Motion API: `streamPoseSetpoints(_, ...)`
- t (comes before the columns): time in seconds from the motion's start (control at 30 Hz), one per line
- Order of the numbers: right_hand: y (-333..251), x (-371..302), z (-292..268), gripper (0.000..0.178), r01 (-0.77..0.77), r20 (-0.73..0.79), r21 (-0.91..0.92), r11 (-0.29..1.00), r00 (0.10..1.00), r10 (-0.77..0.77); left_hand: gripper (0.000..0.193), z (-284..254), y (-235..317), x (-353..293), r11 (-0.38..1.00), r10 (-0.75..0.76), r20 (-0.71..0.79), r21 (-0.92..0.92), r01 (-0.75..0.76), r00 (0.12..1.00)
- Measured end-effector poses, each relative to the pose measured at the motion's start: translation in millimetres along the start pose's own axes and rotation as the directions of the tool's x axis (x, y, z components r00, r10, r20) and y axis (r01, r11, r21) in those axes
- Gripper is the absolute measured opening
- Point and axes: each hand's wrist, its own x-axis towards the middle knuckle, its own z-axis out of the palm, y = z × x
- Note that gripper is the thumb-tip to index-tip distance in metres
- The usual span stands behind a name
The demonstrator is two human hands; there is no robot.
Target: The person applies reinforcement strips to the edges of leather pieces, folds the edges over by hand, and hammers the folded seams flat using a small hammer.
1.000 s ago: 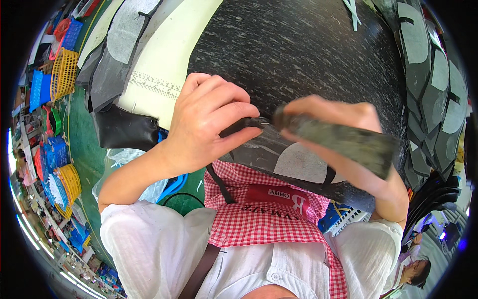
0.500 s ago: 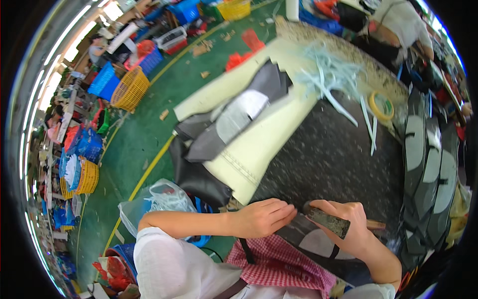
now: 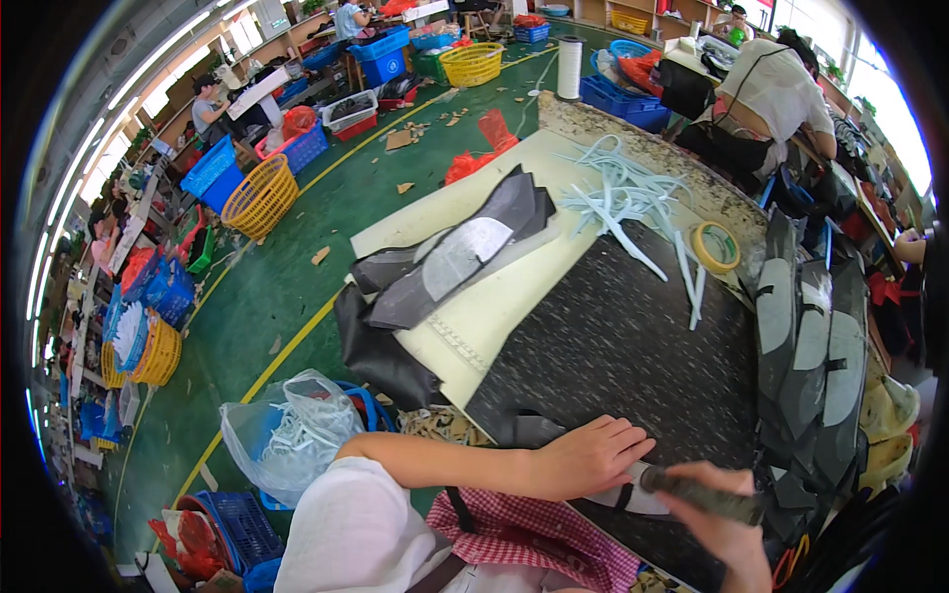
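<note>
At the near edge of the surface (image 3: 633,346), the left hand (image 3: 588,457) lay flat, fingers spread and unclenched, pressing a grey piece (image 3: 539,430) against the dark mat. Just beside it, the right hand (image 3: 727,524) was clenched around a dark tool (image 3: 702,494), its tip touching a pale piece (image 3: 633,494) under the left fingers. Left of the arm, a plastic bag (image 3: 287,430) sat on the floor. Farther along the surface lay black and grey panels (image 3: 455,262), with stacked pieces (image 3: 811,346) at the right. Beyond them were pale strips (image 3: 623,203) and a tape roll (image 3: 716,246). Farthest off stood a yellow basket (image 3: 260,196).
</note>
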Motion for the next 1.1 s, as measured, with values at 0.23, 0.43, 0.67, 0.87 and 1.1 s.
streamPoseSetpoints(0.23,50.7,-49.9,13.7,0.027,0.094,0.025,-0.108,0.99,0.995,-0.092,0.036,32.3,-5.4,19.4,0.97,0.071,0.146,-0.242,-0.034,0.987)
streamPoseSetpoints(0.43,61.6,-52.2,0.9,0.027,0.147,0.074,-0.136,0.98,0.988,-0.138,0.032,42.8,8.9,40.1,0.966,-0.081,0.159,-0.231,0.117,0.984)
streamPoseSetpoints(0.67,71.6,-51.1,-8.6,0.029,0.225,0.165,-0.155,0.962,0.966,-0.199,0.032,56.1,-2.2,36.4,0.976,0.079,0.145,-0.212,-0.047,0.986)
streamPoseSetpoints(0.87,78.6,-29.4,-24.9,0.029,0.043,-0.18,-0.235,0.971,0.98,-0.086,0.029,55.6,-2.3,38.2,0.973,0.173,0.152,-0.183,-0.144,0.973)
streamPoseSetpoints(1.1,118.7,9.0,-31.6,0.026,0.022,-0.154,-0.012,1.0,0.988,-0.024,0.019,64.3,-23.6,46.7,0.972,0.229,0.219,-0.112,-0.209,0.949)
